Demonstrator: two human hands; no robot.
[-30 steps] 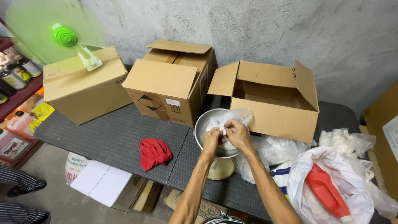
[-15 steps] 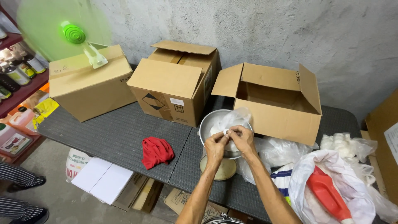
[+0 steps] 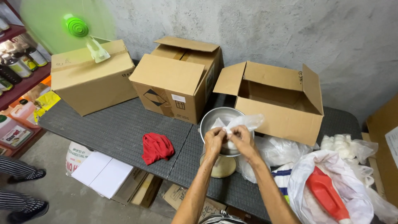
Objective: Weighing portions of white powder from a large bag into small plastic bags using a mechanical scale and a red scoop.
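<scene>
Above the metal bowl (image 3: 219,120) on the dark table (image 3: 112,128), the left hand (image 3: 214,140) and right hand (image 3: 241,139) pinch a small clear plastic bag (image 3: 242,122) between closed fingertips, much as half a second ago; the hands have barely shifted over the bowl. Behind stand three brown cardboard boxes: a closed one (image 3: 91,79) at left under a green fan (image 3: 76,27), a middle one (image 3: 176,81) bearing a black diamond mark and small white label, and an open one (image 3: 275,99) at right. A red cloth (image 3: 156,147) lies left of the bowl.
</scene>
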